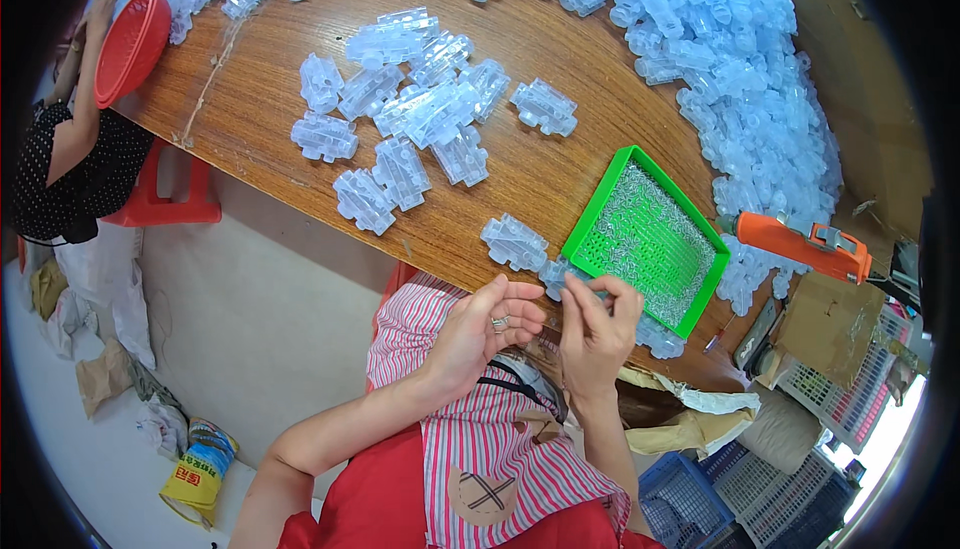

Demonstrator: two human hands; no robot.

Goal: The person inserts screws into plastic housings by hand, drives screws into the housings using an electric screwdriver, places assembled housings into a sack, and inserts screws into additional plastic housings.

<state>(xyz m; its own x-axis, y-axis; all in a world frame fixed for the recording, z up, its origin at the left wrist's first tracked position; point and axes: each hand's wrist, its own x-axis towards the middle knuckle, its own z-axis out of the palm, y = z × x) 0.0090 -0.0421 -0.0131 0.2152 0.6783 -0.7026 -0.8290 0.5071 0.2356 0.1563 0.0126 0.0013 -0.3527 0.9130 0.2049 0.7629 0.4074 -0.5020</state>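
Note:
My left hand point(488, 327) is turned palm up at the table's near edge, its fingers loosely curled, with something shiny at the fingers. Beside it, my right hand point(602, 324) has thumb and fingertips pinched together; what they hold, if anything, is too small to make out. Just beyond the right fingertips lies a clear plastic part point(556, 277), partly hidden. Another clear plastic part point(514, 243) rests next to it. A green tray point(577, 241) holding many small metal pieces point(650, 234) stands right beyond my right hand.
Several clear plastic parts point(430, 114) lie grouped mid-table. A large heap of them point(700, 59) covers the right and far side. An orange-handled tool point(800, 246) sits right of the tray. At the far left, another person's arm point(75, 134) is near a red basket point(135, 46).

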